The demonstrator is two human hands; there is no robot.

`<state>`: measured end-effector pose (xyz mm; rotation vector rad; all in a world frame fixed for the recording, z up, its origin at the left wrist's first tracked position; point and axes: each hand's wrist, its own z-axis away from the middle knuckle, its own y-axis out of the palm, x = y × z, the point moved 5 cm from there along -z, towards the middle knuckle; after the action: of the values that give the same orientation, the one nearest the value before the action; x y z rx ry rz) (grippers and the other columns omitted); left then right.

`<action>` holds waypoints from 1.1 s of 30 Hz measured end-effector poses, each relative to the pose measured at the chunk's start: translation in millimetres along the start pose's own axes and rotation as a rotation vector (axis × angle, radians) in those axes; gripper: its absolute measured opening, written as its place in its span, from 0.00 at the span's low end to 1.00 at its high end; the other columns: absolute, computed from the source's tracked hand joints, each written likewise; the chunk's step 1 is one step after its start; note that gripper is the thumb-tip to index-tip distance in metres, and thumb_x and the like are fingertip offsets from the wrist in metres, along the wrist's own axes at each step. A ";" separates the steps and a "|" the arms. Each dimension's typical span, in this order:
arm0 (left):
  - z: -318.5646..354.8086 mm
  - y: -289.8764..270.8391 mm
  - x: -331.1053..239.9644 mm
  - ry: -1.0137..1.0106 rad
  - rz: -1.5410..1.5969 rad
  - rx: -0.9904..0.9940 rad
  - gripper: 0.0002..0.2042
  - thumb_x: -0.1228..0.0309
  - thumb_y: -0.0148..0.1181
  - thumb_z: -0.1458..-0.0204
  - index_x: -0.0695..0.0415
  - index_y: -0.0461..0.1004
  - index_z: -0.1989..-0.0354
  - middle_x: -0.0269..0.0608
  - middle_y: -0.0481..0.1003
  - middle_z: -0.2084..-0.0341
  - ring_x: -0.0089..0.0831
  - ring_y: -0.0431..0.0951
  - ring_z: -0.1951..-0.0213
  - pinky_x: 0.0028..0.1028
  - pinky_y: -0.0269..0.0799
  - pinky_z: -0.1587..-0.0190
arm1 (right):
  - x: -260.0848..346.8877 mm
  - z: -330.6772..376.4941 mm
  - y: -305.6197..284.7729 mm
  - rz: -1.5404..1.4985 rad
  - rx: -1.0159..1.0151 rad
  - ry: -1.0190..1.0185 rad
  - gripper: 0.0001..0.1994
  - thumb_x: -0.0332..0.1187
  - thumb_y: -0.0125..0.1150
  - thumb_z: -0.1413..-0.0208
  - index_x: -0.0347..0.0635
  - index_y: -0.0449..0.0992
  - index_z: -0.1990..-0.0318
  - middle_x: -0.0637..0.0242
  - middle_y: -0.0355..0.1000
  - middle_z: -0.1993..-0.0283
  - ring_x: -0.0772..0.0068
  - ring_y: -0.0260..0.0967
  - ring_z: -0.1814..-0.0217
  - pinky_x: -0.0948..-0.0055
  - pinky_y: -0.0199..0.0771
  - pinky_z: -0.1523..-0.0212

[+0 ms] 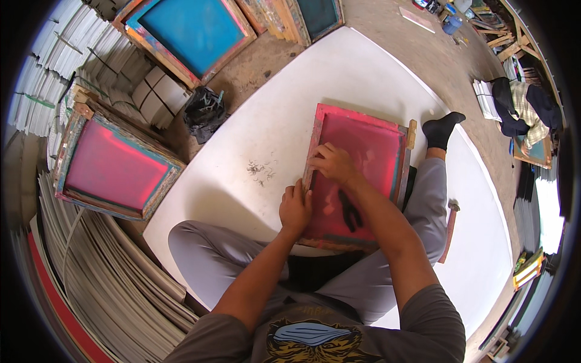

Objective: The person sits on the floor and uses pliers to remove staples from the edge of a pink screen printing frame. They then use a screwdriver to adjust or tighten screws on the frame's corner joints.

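A screen printing frame (363, 142) with red-pink mesh and a painted wooden border lies tilted across my lap. My left hand (295, 209) is closed on its left border near the lower corner. Farther up the same border, my right hand (333, 163) has its fingers pinched together at the wood; whatever lies between the fingertips is hidden. Black-handled pliers (349, 212) rest on the mesh beneath my right forearm. Small dark bits (261, 172), perhaps pulled staples, are scattered on the white board left of the frame.
I sit on a large white board (200, 175). A hammer (449, 230) lies right of my leg. More screen frames, one pink (115, 166) and one blue (190, 36), lean at the left and far side, near a black plastic bag (204, 114). Another person (526, 106) works far right.
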<state>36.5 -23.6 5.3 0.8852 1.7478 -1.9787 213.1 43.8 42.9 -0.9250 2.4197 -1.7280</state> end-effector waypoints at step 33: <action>-0.8 4.4 3.3 0.036 0.020 -0.028 0.24 0.61 0.60 0.37 0.56 0.70 0.35 0.51 0.74 0.53 0.53 0.78 0.54 0.46 0.77 0.54 | -15.8 -11.1 3.5 0.183 0.048 -0.509 0.07 0.36 0.57 0.45 0.55 0.77 0.60 0.73 0.72 0.59 0.72 0.72 0.56 0.72 0.75 0.65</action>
<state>37.1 -23.1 -0.3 0.9314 1.7749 -1.9328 220.6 61.5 39.3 -0.9592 2.0491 -1.2880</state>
